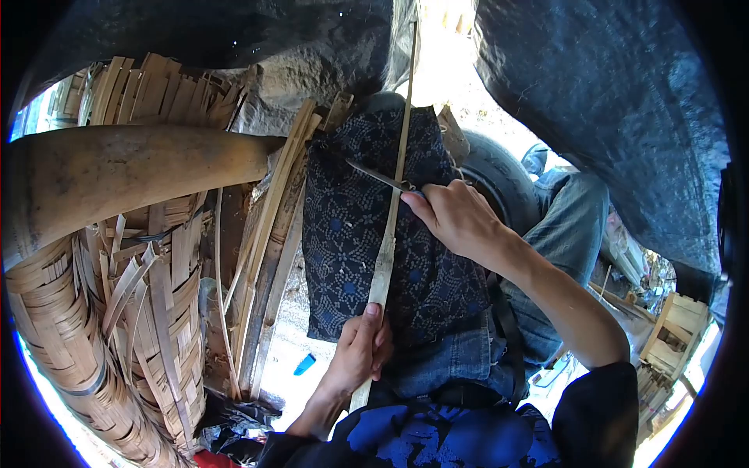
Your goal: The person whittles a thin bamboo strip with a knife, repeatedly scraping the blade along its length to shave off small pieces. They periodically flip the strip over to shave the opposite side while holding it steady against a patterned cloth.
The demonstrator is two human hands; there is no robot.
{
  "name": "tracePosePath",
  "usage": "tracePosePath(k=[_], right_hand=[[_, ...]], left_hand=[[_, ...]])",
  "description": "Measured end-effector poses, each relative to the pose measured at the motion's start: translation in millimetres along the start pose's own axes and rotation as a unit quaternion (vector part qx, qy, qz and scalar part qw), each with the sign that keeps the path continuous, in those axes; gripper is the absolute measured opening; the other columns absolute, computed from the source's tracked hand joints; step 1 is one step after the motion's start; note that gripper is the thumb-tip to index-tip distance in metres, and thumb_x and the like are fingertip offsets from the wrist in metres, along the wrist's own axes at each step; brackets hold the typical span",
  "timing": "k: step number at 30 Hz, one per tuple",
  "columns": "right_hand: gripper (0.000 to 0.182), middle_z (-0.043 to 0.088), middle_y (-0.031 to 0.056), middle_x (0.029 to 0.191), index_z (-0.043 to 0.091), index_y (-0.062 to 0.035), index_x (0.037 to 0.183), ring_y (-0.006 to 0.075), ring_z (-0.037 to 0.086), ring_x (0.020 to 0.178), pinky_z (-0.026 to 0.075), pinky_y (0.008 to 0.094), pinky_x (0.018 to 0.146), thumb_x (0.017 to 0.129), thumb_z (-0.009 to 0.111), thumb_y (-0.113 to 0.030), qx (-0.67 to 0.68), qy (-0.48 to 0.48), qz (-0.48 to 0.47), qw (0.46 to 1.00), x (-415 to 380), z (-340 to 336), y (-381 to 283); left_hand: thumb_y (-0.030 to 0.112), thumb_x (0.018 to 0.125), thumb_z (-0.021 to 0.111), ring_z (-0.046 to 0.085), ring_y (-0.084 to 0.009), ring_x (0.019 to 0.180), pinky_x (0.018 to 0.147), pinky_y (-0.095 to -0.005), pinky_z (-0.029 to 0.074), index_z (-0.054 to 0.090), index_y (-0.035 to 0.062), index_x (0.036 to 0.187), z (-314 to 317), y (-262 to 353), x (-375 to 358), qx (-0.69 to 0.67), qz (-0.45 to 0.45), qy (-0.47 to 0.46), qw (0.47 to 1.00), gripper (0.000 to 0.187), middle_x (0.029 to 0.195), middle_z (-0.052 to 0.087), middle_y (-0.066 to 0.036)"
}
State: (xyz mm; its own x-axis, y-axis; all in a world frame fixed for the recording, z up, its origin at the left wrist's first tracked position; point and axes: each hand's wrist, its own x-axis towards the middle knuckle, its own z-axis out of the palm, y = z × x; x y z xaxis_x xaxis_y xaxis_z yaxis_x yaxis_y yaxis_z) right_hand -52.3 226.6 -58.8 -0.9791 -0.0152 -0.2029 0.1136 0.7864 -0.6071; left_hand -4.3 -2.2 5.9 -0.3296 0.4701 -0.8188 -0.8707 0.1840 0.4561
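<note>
A long, pale bamboo strip (383, 269) runs lengthwise over a dark patterned cloth (343, 242) that covers my lap. My left hand (363, 343) is closed around the strip's lower part, close to my body. Farther up, my right hand (462, 216) grips a knife (374, 174), whose handle is mostly hidden by the fingers. The blade points to the upper left and crosses the strip. Above the knife the strip looks thinner and darker, and it reaches up toward the bright gap. Small pale flecks dot the cloth.
At the left, a thick bamboo pole (140, 164) juts in above woven bamboo work (58, 327). Split bamboo slats (273, 226) lean beside the cloth. Dark sheeting (601, 101) hangs overhead. A tyre (507, 175) lies beyond my right hand, and a wooden crate (675, 327) stands at far right.
</note>
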Motion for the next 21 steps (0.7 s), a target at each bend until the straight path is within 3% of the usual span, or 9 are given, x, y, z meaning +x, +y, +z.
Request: tracePosePath(k=[3,6,8,12,15,16,17,19,21], right_hand=[[0.051,0.045,0.0079,0.041,0.049,-0.0046,0.057,0.0248,0.049,0.034,0.042,0.0366,0.035,0.095,0.048,-0.039,-0.013,0.036,-0.048,0.998,7.2,7.2,10.2],[0.05,0.041,0.0055,0.042,0.047,-0.0055,0.058,0.0213,0.044,0.034,0.039,0.035,0.034,0.096,0.045,-0.038,-0.098,0.195,-0.165,0.962,17.3,17.3,25.5],[0.04,0.045,0.0089,0.051,0.05,-0.0052,0.063,0.0227,0.041,0.043,0.038,0.0372,0.043,0.094,0.053,-0.029,-0.115,0.123,-0.105,0.98,35.3,12.4,39.1],[0.046,0.051,0.0137,0.049,0.057,0.0024,0.071,0.0262,0.051,0.041,0.044,0.0387,0.045,0.099,0.041,-0.03,-0.042,0.115,-0.027,0.992,77.6,-3.5,60.9],[0.047,0.052,0.0156,0.05,0.057,0.004,0.074,0.0302,0.053,0.044,0.046,0.04,0.048,0.099,0.038,-0.031,0.006,0.182,0.042,0.982,83.4,-17.3,53.8],[0.048,0.051,0.0123,0.049,0.058,0.0015,0.076,0.0232,0.049,0.038,0.042,0.037,0.04,0.1,0.034,-0.031,0.002,0.221,0.0,0.975,76.7,-20.2,47.2],[0.048,0.051,0.0123,0.049,0.058,0.0015,0.076,0.0232,0.049,0.038,0.042,0.037,0.04,0.1,0.034,-0.031,0.003,0.221,-0.008,0.975,68.0,-22.5,40.4],[0.052,0.05,0.0104,0.048,0.056,0.0018,0.072,0.0219,0.053,0.041,0.039,0.0354,0.039,0.1,0.033,-0.036,0.062,0.01,0.084,0.995,37.0,-44.8,10.6],[0.05,0.045,0.0057,0.044,0.055,-0.0008,0.069,0.0152,0.047,0.036,0.032,0.0308,0.033,0.1,0.036,-0.035,0.111,0.012,-0.011,0.994,7.6,-35.0,6.8]], left_hand=[[0.05,0.098,0.026,0.033,-0.0087,0.032,0.028,-0.0214,0.029,0.037,0.0102,0.063,-0.9,-3.1,-1.0,-0.001,0.008,0.0,1.0,0.054,0.043,0.035,-0.001],[0.05,0.098,0.026,0.033,-0.0088,0.032,0.029,-0.0214,0.028,0.037,0.0102,0.063,0.4,-7.0,-9.6,-0.002,0.016,-0.003,1.0,0.054,0.043,0.035,-0.001],[0.05,0.098,0.025,0.033,-0.0094,0.031,0.029,-0.0218,0.028,0.037,0.0103,0.063,-0.9,-12.3,-19.4,-0.004,0.0,-0.007,1.0,0.054,0.042,0.036,-0.002],[0.048,0.098,0.028,0.031,-0.0122,0.03,0.032,-0.0243,0.027,0.034,0.0121,0.061,-1.1,-25.6,-33.4,-0.033,0.0,-0.007,0.999,0.052,0.042,0.032,-0.001],[0.049,0.098,0.024,0.034,-0.0111,0.032,0.03,-0.0227,0.028,0.037,0.0106,0.064,-3.6,-27.6,-32.6,-0.041,-0.001,-0.014,0.999,0.053,0.043,0.037,-0.002],[0.049,0.098,0.024,0.034,-0.0111,0.032,0.03,-0.0227,0.028,0.037,0.0106,0.064,-3.5,-28.5,-30.5,-0.044,0.008,-0.009,0.999,0.053,0.043,0.037,-0.002],[0.048,0.098,0.026,0.033,-0.0112,0.032,0.031,-0.0231,0.029,0.036,0.0112,0.063,-2.7,-28.2,-26.4,-0.041,0.018,-0.013,0.999,0.052,0.043,0.035,-0.001],[0.048,0.098,0.027,0.033,-0.0114,0.031,0.032,-0.0235,0.029,0.036,0.0118,0.062,-1.9,-24.9,-17.7,-0.037,0.027,-0.018,0.999,0.052,0.043,0.033,0.0],[0.049,0.098,0.027,0.034,-0.0113,0.031,0.032,-0.0233,0.03,0.037,0.0113,0.063,-1.0,-20.2,-9.9,0.012,0.046,0.003,0.999,0.052,0.043,0.035,0.0]])
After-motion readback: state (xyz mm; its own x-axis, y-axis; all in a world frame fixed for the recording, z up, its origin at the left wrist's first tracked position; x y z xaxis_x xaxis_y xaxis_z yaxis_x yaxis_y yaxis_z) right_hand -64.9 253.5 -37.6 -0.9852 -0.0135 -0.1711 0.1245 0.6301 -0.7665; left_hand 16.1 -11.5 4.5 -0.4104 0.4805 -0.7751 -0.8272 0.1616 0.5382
